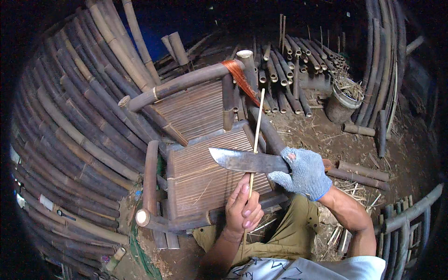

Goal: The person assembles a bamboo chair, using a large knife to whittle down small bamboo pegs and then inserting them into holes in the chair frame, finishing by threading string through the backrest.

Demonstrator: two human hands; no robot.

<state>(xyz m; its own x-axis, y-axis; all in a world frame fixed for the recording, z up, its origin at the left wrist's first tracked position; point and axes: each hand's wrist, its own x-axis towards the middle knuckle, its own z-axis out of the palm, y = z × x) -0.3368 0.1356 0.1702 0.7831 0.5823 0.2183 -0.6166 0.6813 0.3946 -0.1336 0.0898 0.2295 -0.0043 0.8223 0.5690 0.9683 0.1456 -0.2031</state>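
Note:
My bare left hand (244, 205) is closed around a thin pale bamboo strip (259, 121) that stands nearly upright. In my right hand (305, 173), which wears a grey knit glove with a worn hole, is a broad machete (249, 160). Its blade points left and crosses the strip just above my left fingers. Most of the handle is hidden by the glove. Beyond the blade stands a bamboo chair (198, 179) with a slatted seat and back. Orange strands (238, 77) hang over its top rail.
Long bamboo poles (70, 121) are stacked along the left. Cut bamboo tubes (282, 70) lie piled at the back. A bucket of shavings (343, 103) stands at the right back. Loose tubes (361, 175) lie on the dirt floor, and a bamboo frame (406, 224) is at lower right.

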